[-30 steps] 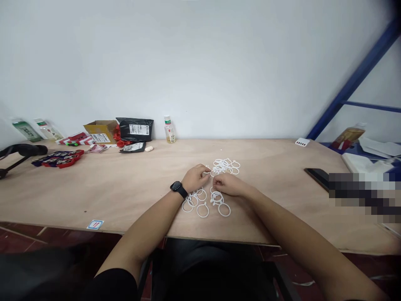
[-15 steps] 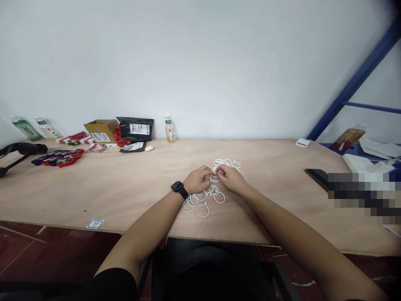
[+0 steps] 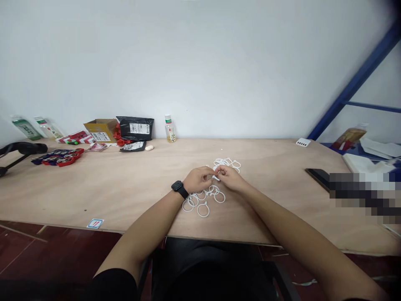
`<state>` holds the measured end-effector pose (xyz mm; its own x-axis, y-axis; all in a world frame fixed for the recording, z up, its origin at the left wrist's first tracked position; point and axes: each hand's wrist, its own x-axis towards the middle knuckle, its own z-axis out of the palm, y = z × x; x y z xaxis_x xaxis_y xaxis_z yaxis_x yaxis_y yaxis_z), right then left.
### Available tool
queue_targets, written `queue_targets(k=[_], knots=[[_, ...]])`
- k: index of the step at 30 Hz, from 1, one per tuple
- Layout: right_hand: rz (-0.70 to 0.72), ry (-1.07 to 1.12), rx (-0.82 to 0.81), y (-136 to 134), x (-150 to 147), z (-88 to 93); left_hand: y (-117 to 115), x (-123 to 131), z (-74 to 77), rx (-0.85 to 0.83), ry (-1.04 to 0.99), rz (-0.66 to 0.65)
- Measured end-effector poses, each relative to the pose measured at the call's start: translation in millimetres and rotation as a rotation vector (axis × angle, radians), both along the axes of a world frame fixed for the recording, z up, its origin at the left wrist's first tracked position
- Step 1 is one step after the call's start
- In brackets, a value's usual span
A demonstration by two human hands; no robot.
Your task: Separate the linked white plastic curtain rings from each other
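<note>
Between my two hands a small white plastic ring (image 3: 216,178) is held, tilted so that it shows almost edge-on. My left hand (image 3: 198,179), with a black watch on the wrist, pinches it from the left. From the other side the fingers of my right hand (image 3: 231,177) close on it; the fingertips partly hide it. Nearer to me lie several loose white rings (image 3: 203,210), each with a small tab. Just beyond my right hand is a cluster of similar white rings (image 3: 223,162), some overlapping.
Along the wall stand a small bottle (image 3: 170,128), a black parcel bag (image 3: 135,128) and an open cardboard box (image 3: 100,130). Red and blue clips (image 3: 59,157) lie at the left. A white power strip (image 3: 303,142) and a dark phone-like slab (image 3: 319,177) are at the right.
The ring between my hands has turned from showing its open loop to nearly edge-on. My hands have barely moved, and the loose rings lie as before.
</note>
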<state>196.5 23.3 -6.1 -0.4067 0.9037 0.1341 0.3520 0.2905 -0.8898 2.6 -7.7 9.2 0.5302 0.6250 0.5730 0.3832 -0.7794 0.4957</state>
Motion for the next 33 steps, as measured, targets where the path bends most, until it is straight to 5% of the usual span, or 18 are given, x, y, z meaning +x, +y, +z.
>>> queue_targets(k=[6, 12, 33], knots=[[0.057, 0.083, -0.057, 4, 1, -2.5, -2, 1, 2.2, 0.027, 0.06, 0.089], [0.063, 0.047, 0.125, -1, 4, 6.5, -2, 2, 1.2, -0.027, 0.008, 0.234], [0.096, -0.183, 0.293, -15, -3, 16.7, -5, 3, 6.0, -0.077, 0.006, 0.231]])
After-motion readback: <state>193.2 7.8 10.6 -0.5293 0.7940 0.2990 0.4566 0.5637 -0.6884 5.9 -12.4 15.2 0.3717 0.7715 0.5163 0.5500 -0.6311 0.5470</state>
